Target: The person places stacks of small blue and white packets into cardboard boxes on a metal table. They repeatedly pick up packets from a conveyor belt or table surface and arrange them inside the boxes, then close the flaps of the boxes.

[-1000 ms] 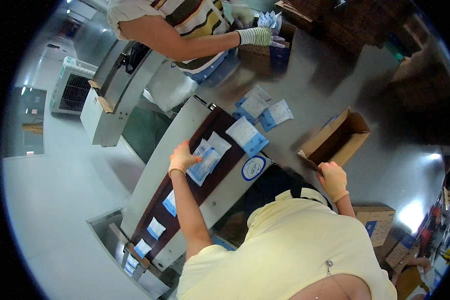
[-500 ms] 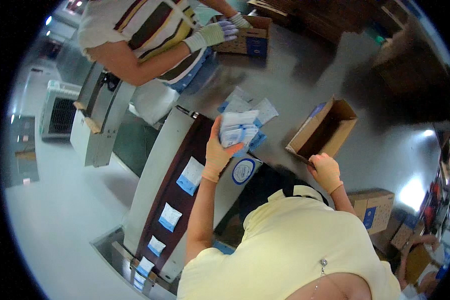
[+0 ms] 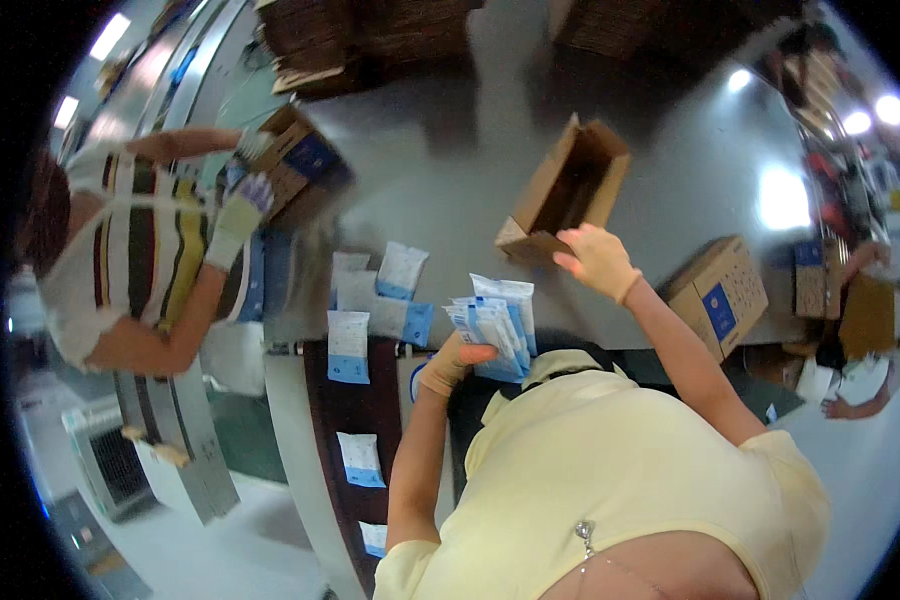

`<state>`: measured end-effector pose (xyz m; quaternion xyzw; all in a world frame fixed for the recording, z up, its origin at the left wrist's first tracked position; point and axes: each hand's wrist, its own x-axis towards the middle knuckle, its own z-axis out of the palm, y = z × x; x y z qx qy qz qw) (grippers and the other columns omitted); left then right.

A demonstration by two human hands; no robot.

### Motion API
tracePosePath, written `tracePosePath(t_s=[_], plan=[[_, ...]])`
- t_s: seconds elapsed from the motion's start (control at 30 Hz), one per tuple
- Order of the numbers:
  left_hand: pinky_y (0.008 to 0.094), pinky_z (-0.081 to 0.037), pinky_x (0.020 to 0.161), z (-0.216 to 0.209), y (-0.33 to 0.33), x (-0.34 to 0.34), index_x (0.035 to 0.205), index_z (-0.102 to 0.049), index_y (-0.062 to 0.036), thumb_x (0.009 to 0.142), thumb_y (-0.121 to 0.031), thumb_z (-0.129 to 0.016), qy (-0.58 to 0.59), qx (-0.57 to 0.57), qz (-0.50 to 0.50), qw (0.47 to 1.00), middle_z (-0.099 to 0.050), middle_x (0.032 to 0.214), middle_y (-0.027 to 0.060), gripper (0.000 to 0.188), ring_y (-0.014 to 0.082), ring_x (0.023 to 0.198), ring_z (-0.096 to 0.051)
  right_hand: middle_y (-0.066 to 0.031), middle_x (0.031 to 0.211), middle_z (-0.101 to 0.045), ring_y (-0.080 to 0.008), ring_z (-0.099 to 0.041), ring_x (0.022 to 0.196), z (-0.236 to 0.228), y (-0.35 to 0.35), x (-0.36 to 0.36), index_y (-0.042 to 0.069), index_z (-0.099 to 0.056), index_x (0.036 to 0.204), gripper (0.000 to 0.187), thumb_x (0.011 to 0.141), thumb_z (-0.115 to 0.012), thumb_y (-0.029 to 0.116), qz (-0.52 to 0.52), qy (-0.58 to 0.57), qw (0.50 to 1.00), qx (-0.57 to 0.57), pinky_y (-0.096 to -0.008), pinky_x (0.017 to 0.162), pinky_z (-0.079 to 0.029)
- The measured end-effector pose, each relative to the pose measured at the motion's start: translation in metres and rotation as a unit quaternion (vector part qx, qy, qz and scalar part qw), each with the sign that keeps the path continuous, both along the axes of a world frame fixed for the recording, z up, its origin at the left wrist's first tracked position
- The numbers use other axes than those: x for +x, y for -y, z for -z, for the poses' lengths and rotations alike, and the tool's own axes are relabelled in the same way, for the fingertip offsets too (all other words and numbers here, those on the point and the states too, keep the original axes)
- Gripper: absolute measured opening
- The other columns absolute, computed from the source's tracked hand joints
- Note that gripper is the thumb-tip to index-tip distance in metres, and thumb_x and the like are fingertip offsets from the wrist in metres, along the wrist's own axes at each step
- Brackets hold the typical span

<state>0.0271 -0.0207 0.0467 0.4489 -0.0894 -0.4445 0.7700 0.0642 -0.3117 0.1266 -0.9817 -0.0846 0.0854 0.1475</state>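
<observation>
Left hand [image 3: 453,362] grasping a stack of white-and-blue packets [image 3: 495,330], thumb across the near face, fanned at the top, held at the tabletop [image 3: 460,200] near edge; can't tell if the stack touches it. Right hand [image 3: 598,262] has fingers curled over the near end of the open carton [image 3: 560,195], which sits mid-tabletop, well back from the near edge, mouth up, long axis angled toward the far right corner. Loose packets [image 3: 403,270] overlap near the tabletop's near left corner; exact count unclear. 3 more packets lie in a line on the dark belt [image 3: 355,412], the first at the belt's end by the tabletop near edge. Closed carton [image 3: 705,305] at the near edge, right of the right hand. Co-worker [image 3: 145,250] at the tabletop left edge, gloved hands at another carton [image 3: 288,165]
</observation>
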Motion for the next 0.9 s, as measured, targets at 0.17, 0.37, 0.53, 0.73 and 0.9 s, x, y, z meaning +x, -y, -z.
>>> tracePosePath(t_s=[0.17, 0.37, 0.53, 0.73, 0.9], plan=[[0.0344, -0.046, 0.092, -0.009, 0.018, 0.020, 0.123, -0.054, -0.0053, 0.065, -0.039, -0.080, -0.077, 0.015, 0.011, 0.997, -0.061, 0.115, 0.0056, 0.071, 0.0197, 0.105, -0.058, -0.0076, 0.086, -0.065, -0.0279, -0.062, 0.087, -0.048, -0.032, 0.007, 0.010, -0.063, 0.095, 0.025, 0.085, -0.058, 0.033, -0.156, -0.076, 0.983, -0.054, -0.0402, 0.071, -0.053], [0.0339, -0.048, 0.088, -0.013, 0.018, 0.022, 0.115, -0.058, -0.0050, 0.069, -0.021, -0.080, 0.022, 0.074, -0.013, 0.997, -0.064, 0.108, 0.0034, 0.053, 0.0160, 0.099, -0.060, -0.0042, 0.086, -0.065, -0.0251, -0.061, 0.087, -0.021, -0.027, -0.013, 0.013, -0.064, 0.091, 0.016, 0.085, -0.059, 0.027, -0.130, -0.098, 0.982, -0.101, -0.0391, 0.072, -0.052], [0.0339, -0.050, 0.082, -0.033, 0.001, -0.017, 0.113, -0.060, -0.0055, 0.074, -0.015, -0.077, 0.139, 0.146, -0.203, 0.958, -0.065, 0.103, 0.0053, 0.044, 0.0170, 0.092, -0.061, -0.0060, 0.090, -0.066, -0.0277, -0.060, 0.093, 0.007, -0.012, -0.031, 0.010, -0.065, 0.090, 0.016, 0.081, -0.065, 0.023, -0.101, -0.128, 0.983, -0.088, -0.0413, 0.076, -0.052], [0.0324, -0.054, 0.076, -0.083, -0.114, -0.064, 0.103, -0.064, -0.0026, 0.066, -0.008, -0.076, -0.017, 0.231, -0.375, 0.898, -0.068, 0.093, 0.0073, 0.039, 0.0192, 0.084, -0.066, -0.0065, 0.085, -0.062, -0.0281, -0.058, 0.087, 0.024, 0.006, -0.042, 0.011, -0.059, 0.086, 0.017, 0.079, -0.067, 0.024, -0.101, -0.067, 0.989, -0.081, -0.0413, 0.073, -0.051], [0.0380, -0.053, 0.082, -0.016, -0.216, -0.086, 0.122, -0.055, 0.0020, 0.060, -0.023, -0.084, 0.087, 0.455, -0.376, 0.803, -0.063, 0.109, 0.0137, 0.073, 0.0272, 0.096, -0.065, -0.0054, 0.087, -0.061, -0.0270, -0.058, 0.089, 0.022, 0.000, -0.034, 0.011, -0.058, 0.090, 0.019, 0.079, -0.067, 0.023, -0.137, -0.044, 0.986, -0.086, -0.0408, 0.074, -0.051]])
